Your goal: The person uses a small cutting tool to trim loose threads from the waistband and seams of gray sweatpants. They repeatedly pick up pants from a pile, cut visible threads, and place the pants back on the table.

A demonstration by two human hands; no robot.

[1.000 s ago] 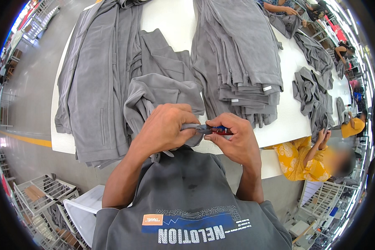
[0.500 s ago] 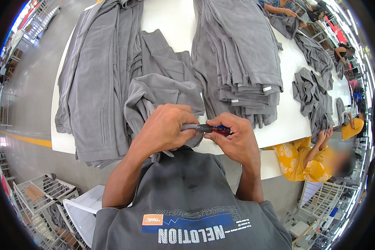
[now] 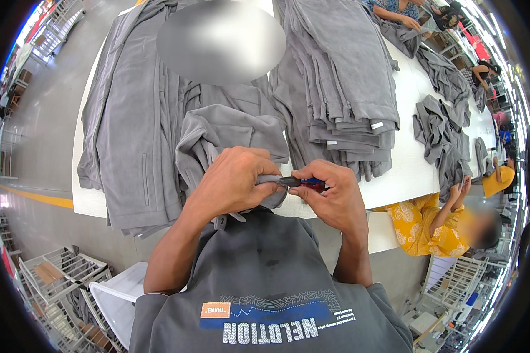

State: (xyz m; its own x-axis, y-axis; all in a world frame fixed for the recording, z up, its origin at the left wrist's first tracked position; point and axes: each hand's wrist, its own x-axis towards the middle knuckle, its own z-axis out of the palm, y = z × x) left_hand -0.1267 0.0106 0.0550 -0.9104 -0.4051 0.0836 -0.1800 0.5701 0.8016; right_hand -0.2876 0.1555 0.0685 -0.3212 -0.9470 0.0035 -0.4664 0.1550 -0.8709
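Observation:
Close to my body, at the table's near edge, both hands meet over a grey garment [image 3: 235,129] that lies bunched on the table. My left hand [image 3: 232,176] is closed on a narrow fold of it, pinched between thumb and fingers. Between the thumb and fingers of my right hand [image 3: 334,191] is a small pair of thread snips [image 3: 315,185] with dark blades and a red and blue handle. The blade tips touch or overlap the pinched fold; whether they cut into it I cannot tell.
A tall pile of grey garments [image 3: 123,129] lies left, and another stack [image 3: 347,70] lies right on the white table [image 3: 409,159]. Beyond it are loose grey garments [image 3: 444,135]. A person in yellow [image 3: 418,226] sits at the right. White racks [image 3: 62,270] stand lower left.
My hands, the snips and the garment hold almost the same place. A blurred oval patch now covers part of the far middle of the table.

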